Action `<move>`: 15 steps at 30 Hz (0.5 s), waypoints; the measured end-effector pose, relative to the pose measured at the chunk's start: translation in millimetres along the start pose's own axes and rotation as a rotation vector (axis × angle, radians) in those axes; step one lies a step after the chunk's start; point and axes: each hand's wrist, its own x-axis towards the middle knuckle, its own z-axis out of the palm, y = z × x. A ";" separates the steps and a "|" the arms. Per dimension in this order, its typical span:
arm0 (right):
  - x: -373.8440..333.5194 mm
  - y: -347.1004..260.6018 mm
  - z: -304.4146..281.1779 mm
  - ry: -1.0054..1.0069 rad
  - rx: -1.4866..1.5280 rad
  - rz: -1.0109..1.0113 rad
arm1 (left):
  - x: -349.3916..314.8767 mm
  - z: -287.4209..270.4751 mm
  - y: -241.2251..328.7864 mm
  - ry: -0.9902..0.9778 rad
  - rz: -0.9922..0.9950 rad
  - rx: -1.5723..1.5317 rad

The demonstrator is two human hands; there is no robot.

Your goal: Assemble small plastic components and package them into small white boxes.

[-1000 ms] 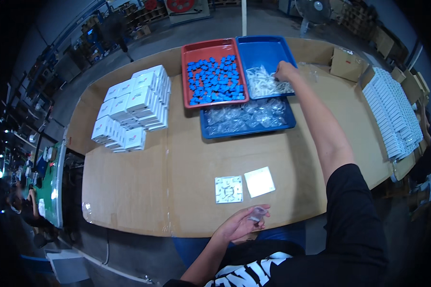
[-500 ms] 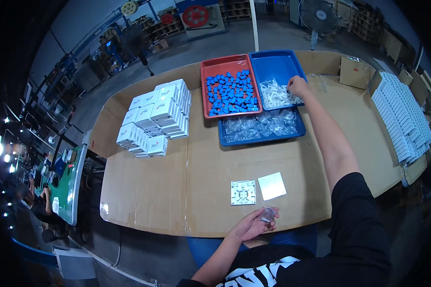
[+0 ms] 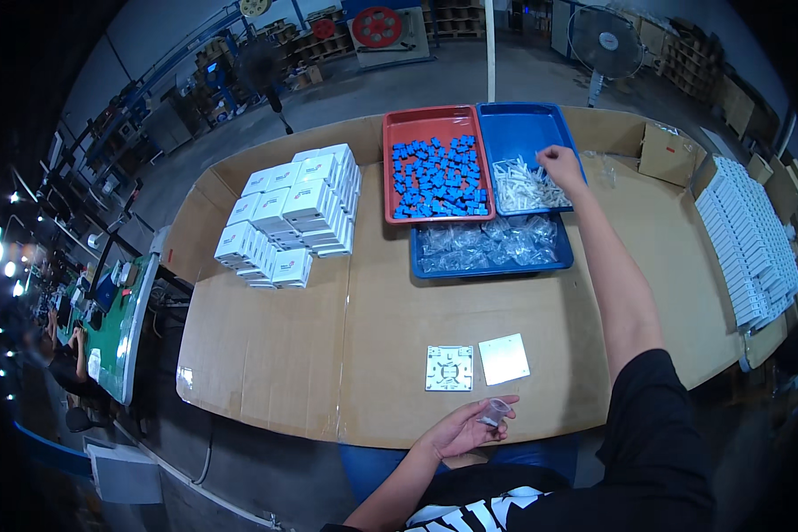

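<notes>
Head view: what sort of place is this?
Probably a factory assembly or packing workshop: a blue tray of small white parts, stacked white boxes, and a green-topped workbench off to the left.

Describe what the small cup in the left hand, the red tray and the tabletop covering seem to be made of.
Small cup: probably smooth plastic, since it looks see-through; glass can't be fully ruled out.
Red tray: likely moulded plastic with a slight sheen, judging by its even colour and rounded corners.
Tabletop covering: apparently matte cardboard, given its plain brown surface and visible seam.
</notes>
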 end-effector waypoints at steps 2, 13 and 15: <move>-32.9 -55.0 -17.2 -0.208 0.740 0.152 | -3.5 -9.3 2.2 0.023 0.020 -0.013; -163.1 -94.6 -66.0 -0.453 1.296 0.107 | -6.2 -12.1 0.3 0.027 0.098 0.021; -189.0 -94.7 -65.1 -0.364 1.196 0.122 | -8.1 -18.1 -4.2 0.009 0.136 0.007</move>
